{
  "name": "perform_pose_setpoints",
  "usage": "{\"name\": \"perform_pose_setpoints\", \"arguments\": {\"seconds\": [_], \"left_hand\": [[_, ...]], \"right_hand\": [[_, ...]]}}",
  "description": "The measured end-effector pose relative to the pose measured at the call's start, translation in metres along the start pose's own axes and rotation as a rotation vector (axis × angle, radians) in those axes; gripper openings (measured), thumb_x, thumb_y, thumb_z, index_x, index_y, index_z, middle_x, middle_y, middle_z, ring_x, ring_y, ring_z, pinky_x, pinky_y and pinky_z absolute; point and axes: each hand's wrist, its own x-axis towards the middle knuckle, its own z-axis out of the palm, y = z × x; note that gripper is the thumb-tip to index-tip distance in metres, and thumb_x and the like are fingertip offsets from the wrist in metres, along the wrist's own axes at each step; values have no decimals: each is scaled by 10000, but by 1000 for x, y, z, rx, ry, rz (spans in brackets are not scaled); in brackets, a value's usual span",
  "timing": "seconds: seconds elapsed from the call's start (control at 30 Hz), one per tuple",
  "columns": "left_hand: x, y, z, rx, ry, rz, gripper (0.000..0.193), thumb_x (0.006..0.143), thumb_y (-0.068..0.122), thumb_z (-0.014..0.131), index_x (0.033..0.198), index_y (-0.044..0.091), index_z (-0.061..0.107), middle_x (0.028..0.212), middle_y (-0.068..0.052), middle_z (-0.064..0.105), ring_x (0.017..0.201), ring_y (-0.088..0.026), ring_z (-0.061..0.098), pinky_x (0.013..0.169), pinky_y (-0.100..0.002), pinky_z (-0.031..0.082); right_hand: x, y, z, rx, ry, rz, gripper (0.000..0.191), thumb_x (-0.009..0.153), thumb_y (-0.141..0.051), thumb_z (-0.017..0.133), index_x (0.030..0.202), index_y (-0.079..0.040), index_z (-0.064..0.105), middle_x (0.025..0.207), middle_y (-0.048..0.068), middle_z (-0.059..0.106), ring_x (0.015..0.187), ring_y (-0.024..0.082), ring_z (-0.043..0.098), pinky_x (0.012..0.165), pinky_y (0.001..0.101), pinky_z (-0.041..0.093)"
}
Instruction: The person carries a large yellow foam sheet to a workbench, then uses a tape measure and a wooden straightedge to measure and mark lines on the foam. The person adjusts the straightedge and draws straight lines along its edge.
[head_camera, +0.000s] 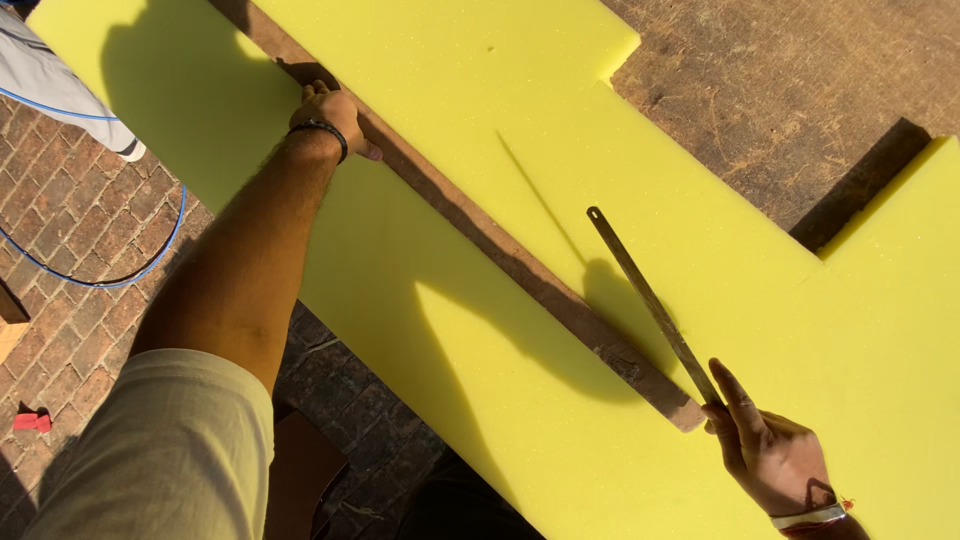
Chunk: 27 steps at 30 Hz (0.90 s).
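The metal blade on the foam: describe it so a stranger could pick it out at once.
Start from the big yellow foam sheet lying on the wooden table. Near its lower right, the right hand grips one end of a long metal blade slanting up and left across the foam. It is the only thin, grey, shiny strip there, with a small hole at its far tip.

Harsh sunlight, sharp focus, hard dark shadows across the yellow foam (500, 150).

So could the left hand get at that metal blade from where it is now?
Probably not without moving. The left hand is pressed on the far edge of the yellow foam, well away from the blade, which the right hand holds. Nothing blocks the way, though.
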Motion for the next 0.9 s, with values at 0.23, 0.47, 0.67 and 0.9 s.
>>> {"name": "perform_pose_setpoints", "arguments": {"seconds": [0.23,0.47,0.67,0.9], "left_hand": [[25,-14,31,-171,32,-121,1337,694,344,967,1610,-74,89,1565,-296,409,1408,-411,471,1157,-479,413],[-81,-10,88,-124,549,615,666,942,274,827,1446,-53,539,1593,-325,440,1434,-420,511,1187,-490,472],[-273,146,178,90,282,1095,830,752,412,820,1470,140,504,1493,-144,534,1439,-321,453,1218,-477,347],[-432,302,233,-31,105,1343,564,703,301,898,1222,170,718,1178,-26,703,1124,-217,653,994,-415,509]], "right_hand": [[-46,-42,59,251,153,313,763,735,-385,832,1356,-30,566,1037,166,740,849,303,746,650,402,599],[-84,-32,47,131,52,582,478,897,-416,758,1326,-255,622,999,33,781,836,273,746,684,423,587],[-239,55,20,201,178,826,487,810,-303,808,1279,-296,678,1013,-9,791,901,234,758,740,382,603],[-418,161,0,136,115,1194,493,859,-273,817,1335,-307,694,1065,27,784,944,230,747,806,365,594]]}}
